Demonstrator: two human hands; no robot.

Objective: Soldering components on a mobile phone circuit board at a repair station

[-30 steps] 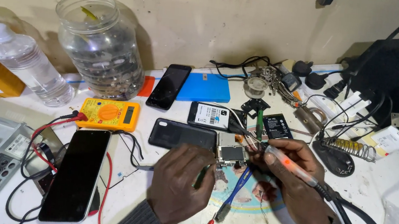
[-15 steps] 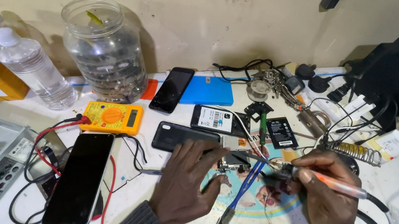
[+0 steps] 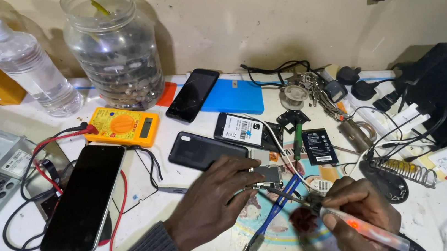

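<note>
My left hand (image 3: pixel 214 199) rests on the bench, its fingers pinning a small phone circuit board (image 3: pixel 267 174) against the surface. My right hand (image 3: pixel 359 225) grips a white soldering iron (image 3: pixel 356 227) with an orange light on its body. The iron's thin metal tip reaches left to the lower edge of the board, just by my left fingertips. A blue-handled tool (image 3: pixel 276 206) lies under both hands, beside a white wire (image 3: pixel 286 160).
A black phone back cover (image 3: pixel 204 151), an opened phone (image 3: pixel 242 130), a battery (image 3: pixel 320 146), a yellow multimeter (image 3: pixel 122 126) with red and black leads, a large black phone (image 3: pixel 86 197), a glass jar (image 3: pixel 112 47), a water bottle (image 3: pixel 30 69) and a coiled iron stand (image 3: pixel 402 171) crowd the bench.
My right hand has slid right and lower, turning the soldering iron nearly level with its tip at the board. My left hand stays on the board.
</note>
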